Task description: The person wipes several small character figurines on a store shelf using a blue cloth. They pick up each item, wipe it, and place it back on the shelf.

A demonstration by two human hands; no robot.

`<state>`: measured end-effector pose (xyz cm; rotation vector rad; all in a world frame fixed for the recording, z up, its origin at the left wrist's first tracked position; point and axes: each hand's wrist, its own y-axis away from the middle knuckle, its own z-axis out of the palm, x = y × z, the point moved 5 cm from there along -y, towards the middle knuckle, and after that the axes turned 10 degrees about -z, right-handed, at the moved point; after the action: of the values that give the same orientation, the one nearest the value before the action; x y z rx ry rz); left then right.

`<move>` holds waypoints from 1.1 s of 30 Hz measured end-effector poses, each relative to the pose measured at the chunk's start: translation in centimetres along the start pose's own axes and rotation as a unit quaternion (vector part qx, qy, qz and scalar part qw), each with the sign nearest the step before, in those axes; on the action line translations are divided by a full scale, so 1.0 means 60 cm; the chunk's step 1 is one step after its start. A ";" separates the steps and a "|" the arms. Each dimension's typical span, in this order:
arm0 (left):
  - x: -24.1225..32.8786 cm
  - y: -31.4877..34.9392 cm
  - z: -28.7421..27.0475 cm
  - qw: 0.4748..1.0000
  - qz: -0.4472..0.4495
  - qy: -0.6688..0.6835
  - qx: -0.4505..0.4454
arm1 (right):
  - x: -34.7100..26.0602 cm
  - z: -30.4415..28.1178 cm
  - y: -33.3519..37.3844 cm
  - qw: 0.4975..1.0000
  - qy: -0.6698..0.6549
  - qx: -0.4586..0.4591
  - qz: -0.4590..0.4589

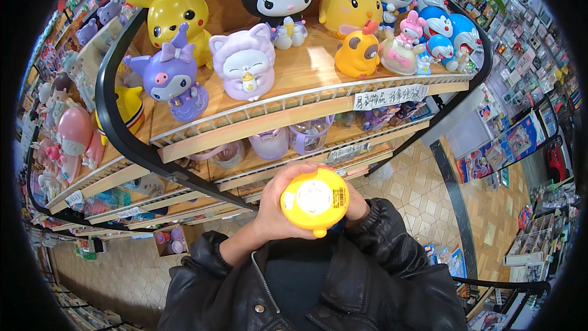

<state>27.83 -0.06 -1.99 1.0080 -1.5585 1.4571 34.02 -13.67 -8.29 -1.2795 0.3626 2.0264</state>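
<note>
A yellow rounded figurine (293, 208) is held up in front of my chest, its round base turned toward me. A pale round patch, a small label and a barcode sticker show on the base, and a small yellow knob sticks out at its lower edge. My left hand (269, 213) wraps around its left side, with fingers over the top and the thumb beneath. My right hand (356, 208) grips the right side; most of its fingers are hidden behind the figurine. The rest of the figurine's shape is out of sight.
Ahead stands a wooden shelf (294, 95) with a black rounded rim and a low white rail. On it are several glossy figurines, including a purple hooded one (176, 79), a lilac cat (244, 64) and an orange chicken (357, 54). Lower shelves hold clear cups (309, 135).
</note>
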 end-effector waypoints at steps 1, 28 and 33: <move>0.000 -0.001 0.000 1.000 -0.018 0.001 -0.003 | -0.009 0.003 -0.001 0.998 0.052 -0.038 -0.009; -0.010 0.031 -0.091 0.891 -0.113 0.386 0.208 | -0.236 0.050 -0.333 0.624 0.761 -0.122 -0.128; -0.014 0.022 -0.084 0.896 -0.120 0.385 0.184 | -0.232 0.061 -0.358 0.574 0.810 -0.113 -0.038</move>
<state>27.01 5.08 -2.98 0.6522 -0.5816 1.7131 50.00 -1.99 8.35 -2.9118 0.7783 0.1549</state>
